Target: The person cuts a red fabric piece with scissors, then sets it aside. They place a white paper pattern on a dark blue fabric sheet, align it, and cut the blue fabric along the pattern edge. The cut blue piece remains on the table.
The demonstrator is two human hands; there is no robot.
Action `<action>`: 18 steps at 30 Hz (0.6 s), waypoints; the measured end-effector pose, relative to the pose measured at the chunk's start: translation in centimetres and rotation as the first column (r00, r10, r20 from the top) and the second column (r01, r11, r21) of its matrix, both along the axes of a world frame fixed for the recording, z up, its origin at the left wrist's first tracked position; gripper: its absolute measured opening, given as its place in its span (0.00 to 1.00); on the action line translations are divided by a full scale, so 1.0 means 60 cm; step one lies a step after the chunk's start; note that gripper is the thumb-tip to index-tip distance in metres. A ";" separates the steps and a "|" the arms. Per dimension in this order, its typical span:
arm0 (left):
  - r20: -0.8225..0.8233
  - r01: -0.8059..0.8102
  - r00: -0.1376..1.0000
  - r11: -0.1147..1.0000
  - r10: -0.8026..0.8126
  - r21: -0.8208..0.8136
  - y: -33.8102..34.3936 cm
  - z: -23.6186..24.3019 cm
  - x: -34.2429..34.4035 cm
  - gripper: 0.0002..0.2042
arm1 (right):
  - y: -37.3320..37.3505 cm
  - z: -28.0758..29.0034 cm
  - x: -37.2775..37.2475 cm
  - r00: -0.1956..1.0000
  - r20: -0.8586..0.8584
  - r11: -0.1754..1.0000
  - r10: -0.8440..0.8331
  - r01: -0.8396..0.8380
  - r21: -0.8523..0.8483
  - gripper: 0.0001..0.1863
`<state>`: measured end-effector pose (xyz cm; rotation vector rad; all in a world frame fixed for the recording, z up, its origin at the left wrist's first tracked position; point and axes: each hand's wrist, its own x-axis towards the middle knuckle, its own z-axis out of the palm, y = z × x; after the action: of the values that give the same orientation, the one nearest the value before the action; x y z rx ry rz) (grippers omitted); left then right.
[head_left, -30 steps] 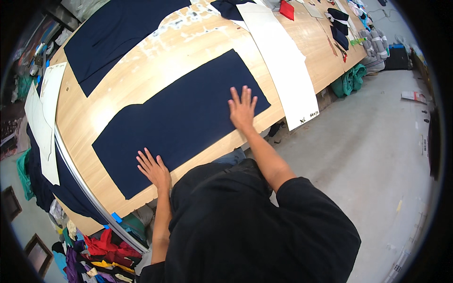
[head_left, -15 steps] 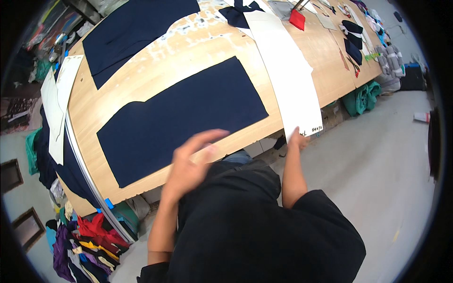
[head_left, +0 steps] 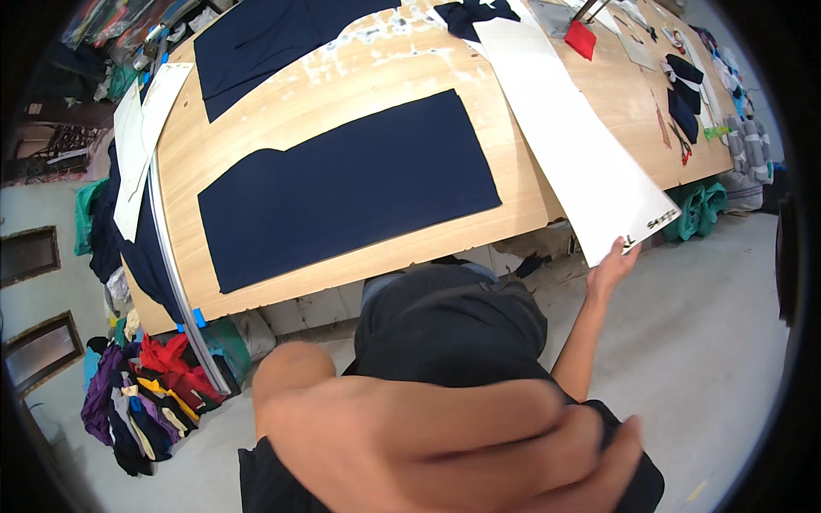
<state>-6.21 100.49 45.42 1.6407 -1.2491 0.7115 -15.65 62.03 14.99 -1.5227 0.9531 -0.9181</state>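
White pattern sheet (head_left: 569,120): 1, near end overhanging the table (head_left: 402,77). Nearest: left hand (head_left: 428,436), blurred; grip cannot be told. Next: right hand (head_left: 611,267), pinching sheet's near end. Beyond: 1 navy panel (head_left: 351,188), flat. Farther: 1 navy cloth (head_left: 274,47).

Floor (head_left: 710,325): pale grey
Surface (head_left: 299,98): pale wood, whitish blotches
Left wall (head_left: 47,205): pale grey
Framed panes (head_left: 43,353): two, rectangular, brown-edged
Light: bright across the wood
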 end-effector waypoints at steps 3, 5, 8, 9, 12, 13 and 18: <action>-0.029 0.092 0.996 0.988 -0.089 0.124 0.084 0.032 0.012 0.15 | 0.007 0.103 0.020 0.999 -0.027 0.968 -0.033 0.025 -0.250 0.26; 0.081 0.231 0.968 0.970 -0.236 0.073 0.105 0.013 0.031 0.18 | 0.020 0.168 0.011 0.995 -0.052 0.926 -0.089 0.063 -0.372 0.25; -0.228 0.425 0.880 0.905 -0.416 -0.010 0.141 -0.009 0.020 0.11 | 0.023 0.254 -0.028 0.999 -0.014 0.880 -0.051 0.038 -0.473 0.21; -0.364 0.397 0.838 0.912 -0.406 -0.102 0.146 -0.030 0.013 0.11 | 0.017 0.281 -0.050 0.999 -0.018 0.869 -0.041 0.027 -0.494 0.20; -0.845 -0.018 0.501 0.973 -0.189 -0.228 0.109 -0.134 0.033 0.13 | -0.010 0.340 -0.141 0.976 0.103 0.813 0.191 -0.098 -0.574 0.16; -0.912 -0.042 0.386 0.986 -0.135 -0.164 0.107 -0.199 0.068 0.16 | -0.021 0.381 -0.173 0.993 0.062 0.806 0.096 -0.041 -0.590 0.17; -0.938 -0.052 -0.297 0.983 -0.181 -0.174 0.143 -0.490 0.108 0.43 | 0.022 0.488 -0.182 0.996 0.076 0.761 0.039 0.019 -0.648 0.19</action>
<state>0.28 109.07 16.05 1.2343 0.1239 -0.7756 -26.59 63.36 44.25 -2.0425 0.5732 -1.3904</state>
